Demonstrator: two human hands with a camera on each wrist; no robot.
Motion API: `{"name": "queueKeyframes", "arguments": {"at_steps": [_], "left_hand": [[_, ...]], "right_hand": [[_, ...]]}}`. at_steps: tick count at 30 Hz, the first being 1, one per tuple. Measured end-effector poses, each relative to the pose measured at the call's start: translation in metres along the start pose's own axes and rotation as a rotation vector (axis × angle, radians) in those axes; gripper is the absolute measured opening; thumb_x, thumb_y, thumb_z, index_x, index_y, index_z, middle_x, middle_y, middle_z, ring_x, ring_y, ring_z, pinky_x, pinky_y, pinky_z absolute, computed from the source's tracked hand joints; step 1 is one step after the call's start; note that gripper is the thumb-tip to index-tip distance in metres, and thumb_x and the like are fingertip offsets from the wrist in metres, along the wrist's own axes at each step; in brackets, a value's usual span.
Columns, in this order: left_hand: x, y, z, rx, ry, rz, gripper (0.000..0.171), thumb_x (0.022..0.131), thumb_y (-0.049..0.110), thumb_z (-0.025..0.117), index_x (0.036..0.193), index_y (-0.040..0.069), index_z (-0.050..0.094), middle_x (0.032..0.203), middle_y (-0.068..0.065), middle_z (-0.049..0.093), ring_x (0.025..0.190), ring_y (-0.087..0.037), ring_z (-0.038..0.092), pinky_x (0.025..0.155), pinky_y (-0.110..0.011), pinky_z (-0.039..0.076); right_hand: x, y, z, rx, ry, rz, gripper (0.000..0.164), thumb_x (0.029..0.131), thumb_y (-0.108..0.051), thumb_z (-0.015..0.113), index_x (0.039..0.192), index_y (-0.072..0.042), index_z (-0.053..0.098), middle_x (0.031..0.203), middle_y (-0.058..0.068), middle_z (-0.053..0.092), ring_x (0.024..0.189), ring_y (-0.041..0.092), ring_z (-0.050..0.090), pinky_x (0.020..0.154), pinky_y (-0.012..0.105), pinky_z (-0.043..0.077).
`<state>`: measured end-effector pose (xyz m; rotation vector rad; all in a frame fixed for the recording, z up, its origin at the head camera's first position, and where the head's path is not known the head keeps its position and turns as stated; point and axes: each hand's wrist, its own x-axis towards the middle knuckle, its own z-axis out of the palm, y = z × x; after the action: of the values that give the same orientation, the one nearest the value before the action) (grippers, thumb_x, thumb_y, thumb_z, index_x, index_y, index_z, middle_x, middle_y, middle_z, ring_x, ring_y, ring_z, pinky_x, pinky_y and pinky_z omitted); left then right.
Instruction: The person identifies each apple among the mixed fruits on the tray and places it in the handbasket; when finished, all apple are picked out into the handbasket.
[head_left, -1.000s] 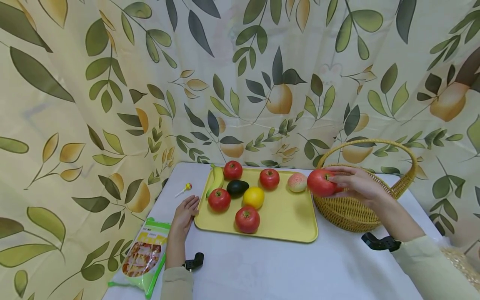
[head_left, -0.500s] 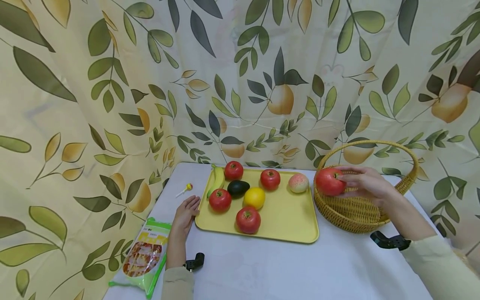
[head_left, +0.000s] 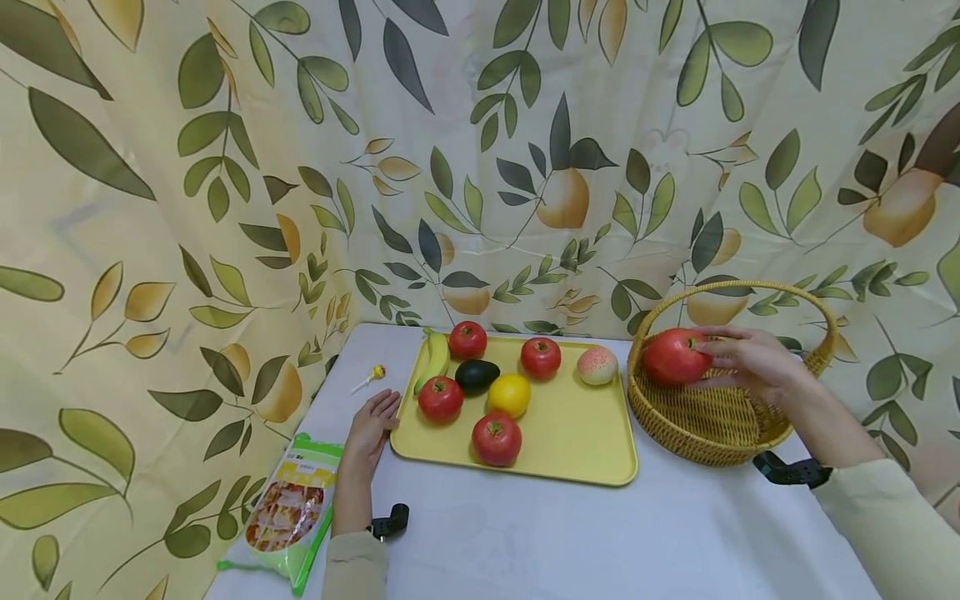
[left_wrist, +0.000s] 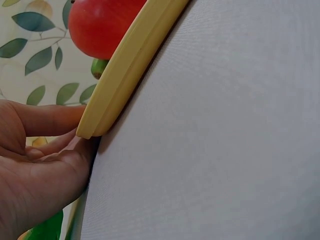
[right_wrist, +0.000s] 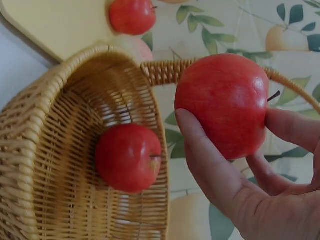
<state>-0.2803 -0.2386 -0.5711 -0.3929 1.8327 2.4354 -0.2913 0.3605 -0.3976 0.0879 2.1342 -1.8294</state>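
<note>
My right hand (head_left: 750,360) holds a red apple (head_left: 677,357) by its sides, thumb and fingers apart around it, over the wicker basket (head_left: 697,433). In the right wrist view a second red apple (right_wrist: 128,158) lies inside the basket; the head view hides it. My left hand (head_left: 371,427) touches the left edge of the yellow tray (head_left: 570,450), its fingers fairly straight; the left wrist view shows fingertips against the tray's rim (left_wrist: 120,75). On the tray lie several red apples (head_left: 497,439), a banana (head_left: 432,362), an avocado (head_left: 476,377), a yellow fruit (head_left: 508,396) and a peach (head_left: 597,365).
A lollipop (head_left: 370,378) lies left of the tray on the white table (head_left: 510,542). A green-edged snack bag (head_left: 287,512) lies at the table's left edge. The basket's tall arched handle (head_left: 750,285) rises beside my right hand. A leaf-patterned curtain (head_left: 480,167) hangs behind.
My right hand has carried the apple rightward, from the tray's right edge to over the basket. The left hand stays at the tray's edge.
</note>
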Motion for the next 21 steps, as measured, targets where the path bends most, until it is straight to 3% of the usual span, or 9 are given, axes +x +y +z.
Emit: {"name": "queueKeyframes", "arguments": {"at_steps": [9,13,17,21], "left_hand": [[-0.001,-0.002,-0.001,-0.014,-0.007,0.003,0.075,0.090,-0.028,0.041,0.160,-0.008,0.027,0.162,-0.029,0.036,0.152,-0.037,0.035,0.125,-0.043,0.030],[-0.002,-0.002,0.000,-0.021,-0.013,0.007,0.074,0.090,-0.028,0.041,0.159,-0.008,0.027,0.162,-0.029,0.036,0.152,-0.037,0.035,0.125,-0.043,0.031],[-0.002,-0.001,0.000,-0.023,-0.015,0.007,0.074,0.090,-0.028,0.041,0.159,-0.009,0.028,0.162,-0.029,0.036,0.152,-0.037,0.035,0.125,-0.043,0.031],[-0.002,0.000,0.001,-0.021,-0.011,0.001,0.074,0.090,-0.028,0.041,0.159,-0.008,0.028,0.162,-0.029,0.036,0.152,-0.037,0.035,0.125,-0.043,0.031]], "right_hand": [[0.010,-0.002,-0.014,-0.011,0.035,0.021,0.065,0.106,-0.017,0.061,0.159,0.001,0.027,0.130,0.006,0.048,0.096,0.014,0.072,0.093,0.055,0.059],[0.012,0.001,-0.020,-0.013,0.047,0.036,0.064,0.106,-0.017,0.060,0.159,0.000,0.027,0.142,0.018,0.042,0.094,0.013,0.071,0.095,0.055,0.058],[0.014,0.006,-0.028,-0.009,0.069,0.053,0.048,0.106,-0.018,0.061,0.150,-0.009,0.044,0.142,0.019,0.044,0.093,0.013,0.071,0.097,0.056,0.056],[0.015,0.011,-0.035,-0.030,0.098,0.065,0.050,0.105,-0.020,0.063,0.149,-0.007,0.044,0.149,0.027,0.038,0.091,0.014,0.071,0.096,0.056,0.057]]}}
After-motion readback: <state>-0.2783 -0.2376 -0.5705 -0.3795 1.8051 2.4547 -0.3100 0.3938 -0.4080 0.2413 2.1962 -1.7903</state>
